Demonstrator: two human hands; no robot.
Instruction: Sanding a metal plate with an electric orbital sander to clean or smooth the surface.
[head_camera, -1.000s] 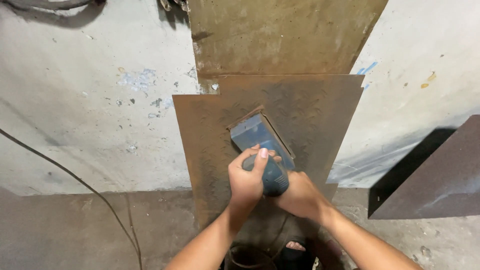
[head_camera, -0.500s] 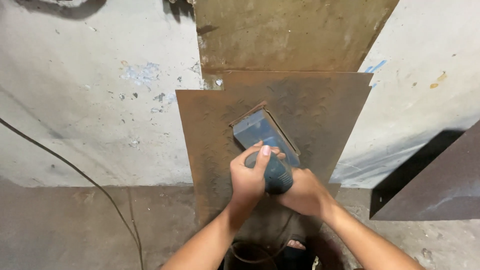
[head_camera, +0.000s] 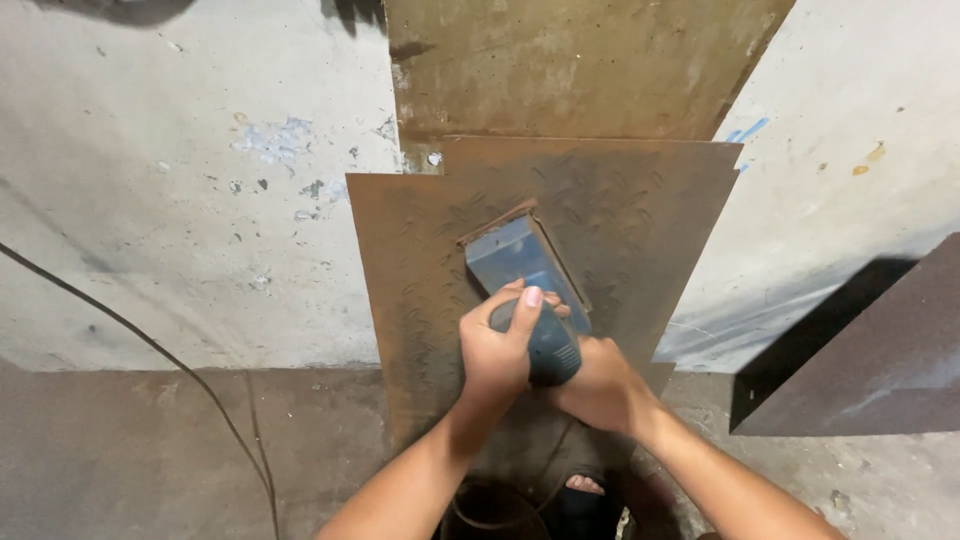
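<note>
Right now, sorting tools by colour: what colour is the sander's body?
Blue-grey sander, seen in the head view, gripped by both hands.

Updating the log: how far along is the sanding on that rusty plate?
Done: little that shows; the checker plate leaning on the wall is brown with rust all over, no bare metal visible. In hand: left hand and right hand both grip the blue sander, its pad flat against the plate's middle. Left: apparently nearly the whole face.

Sander (head_camera: 520, 270) on plate (head_camera: 420, 300) at frame centre, plate leaning on wall (head_camera: 180, 200), second plate (head_camera: 570, 60) behind it, cable (head_camera: 150, 350) lower left, another plate (head_camera: 880, 370) right.
</note>
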